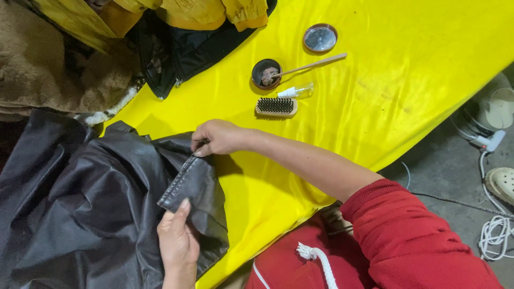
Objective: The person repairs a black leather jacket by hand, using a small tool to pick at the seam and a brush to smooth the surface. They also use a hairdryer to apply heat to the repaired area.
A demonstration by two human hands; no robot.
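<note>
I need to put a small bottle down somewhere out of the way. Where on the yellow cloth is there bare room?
The widest bare stretch of yellow cloth lies right of the lid and wooden stick. A smaller patch sits between the brush and the right hand. The left side is crowded by the dark leather jacket and piled garments.

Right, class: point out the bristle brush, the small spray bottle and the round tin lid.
Bristle brush [276, 106], head view, on its dark bristles.
Spray bottle [297, 91], head view, on its clear body.
Tin lid [320, 38], head view, on its shiny centre.
</note>
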